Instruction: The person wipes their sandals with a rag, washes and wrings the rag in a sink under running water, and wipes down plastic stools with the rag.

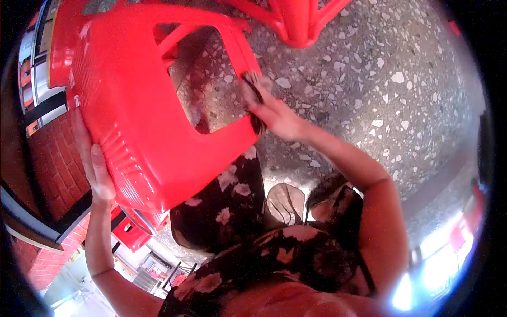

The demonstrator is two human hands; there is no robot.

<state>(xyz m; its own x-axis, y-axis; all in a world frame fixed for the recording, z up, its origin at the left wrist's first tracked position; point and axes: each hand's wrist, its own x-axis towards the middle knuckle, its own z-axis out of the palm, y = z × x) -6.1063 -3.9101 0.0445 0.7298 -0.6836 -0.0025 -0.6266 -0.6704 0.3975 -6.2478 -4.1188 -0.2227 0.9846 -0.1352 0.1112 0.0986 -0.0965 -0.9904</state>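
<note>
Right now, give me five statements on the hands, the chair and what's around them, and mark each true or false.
1. The left hand lies against the side of the red chair. True.
2. The right hand is empty. False: it holds a dark item at the chair's edge.
3. The floor is speckled with pale chips. True.
4. The person's clothing is plain white. False: it is dark with pale flowers.
5. Reddish brickwork shows beyond the left hand. True.
</note>
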